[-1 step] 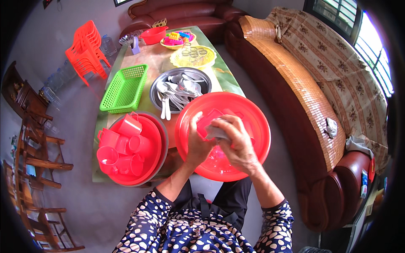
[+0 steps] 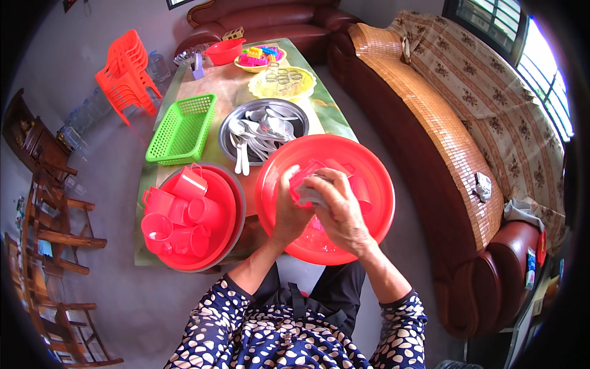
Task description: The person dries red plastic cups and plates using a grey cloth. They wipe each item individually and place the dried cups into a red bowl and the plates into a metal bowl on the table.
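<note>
Over a large red basin (image 2: 386, 212), my left hand (image 2: 291, 212) is wrapped round a red cup (image 2: 302, 176), which is partly hidden by my fingers. My right hand (image 2: 342, 215) grips a grey cloth (image 2: 312, 197) and presses it at the cup's mouth. More red cups (image 2: 360, 192) lie in the basin beyond my right hand, with a little water glinting at the bottom. To the left, a red tray-like basin (image 2: 222, 224) holds several red cups (image 2: 190, 240), some upright and some on their sides. It rests on a grey basin.
Beyond the red basin stands a metal bowl (image 2: 226, 142) of spoons (image 2: 261, 130). A green basket (image 2: 179, 132) sits left of it. Farther back are a yellow basket (image 2: 289, 93), toy blocks (image 2: 261, 54) and a red bowl (image 2: 224, 50). A sofa (image 2: 424, 203) runs along the right.
My right hand has shifted slightly left with the cloth, closer into the cup's mouth. The cup has turned a little in my left hand. The things on the table stay put.
</note>
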A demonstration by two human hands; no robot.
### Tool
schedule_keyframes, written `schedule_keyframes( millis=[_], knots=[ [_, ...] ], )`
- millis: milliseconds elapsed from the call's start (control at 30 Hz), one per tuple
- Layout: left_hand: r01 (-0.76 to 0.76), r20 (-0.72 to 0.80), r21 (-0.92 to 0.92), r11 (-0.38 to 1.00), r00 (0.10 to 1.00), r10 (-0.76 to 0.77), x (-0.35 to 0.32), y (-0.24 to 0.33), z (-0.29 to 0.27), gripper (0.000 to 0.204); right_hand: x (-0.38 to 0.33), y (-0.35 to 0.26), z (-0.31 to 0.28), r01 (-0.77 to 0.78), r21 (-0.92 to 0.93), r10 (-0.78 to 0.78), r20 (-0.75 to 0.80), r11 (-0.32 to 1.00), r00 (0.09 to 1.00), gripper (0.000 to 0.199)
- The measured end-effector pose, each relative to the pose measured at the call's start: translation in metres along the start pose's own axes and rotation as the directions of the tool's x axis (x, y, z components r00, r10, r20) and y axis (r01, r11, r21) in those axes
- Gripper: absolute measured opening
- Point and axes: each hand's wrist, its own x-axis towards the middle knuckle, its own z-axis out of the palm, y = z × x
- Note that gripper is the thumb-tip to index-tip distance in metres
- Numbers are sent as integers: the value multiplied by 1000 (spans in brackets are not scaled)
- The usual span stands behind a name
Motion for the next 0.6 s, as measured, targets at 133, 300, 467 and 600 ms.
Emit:
schedule_keyframes(
  millis=[133, 300, 467, 600],
  knots=[
    [-139, 58, 85, 987, 989, 134, -4, -12, 3, 67, 4, 24, 20, 106, -234, -123, -62, 967, 990, 41],
    [-223, 135, 239, 945, 971, 195, -2, 11, 4, 66, 21, 48, 1, 87, -273, -91, -3, 958, 996, 36],
    [-145, 178, 113, 983, 976, 124, -6, 19, 6, 72, 43, 80, -20, -262, -24, 258, 272, 965, 927, 24],
    [-15, 265, -64, 998, 964, 31, -3, 31, -2, 74, 37, 110, -30, -295, 201, 238, 264, 934, 935, 25]
  ],
)
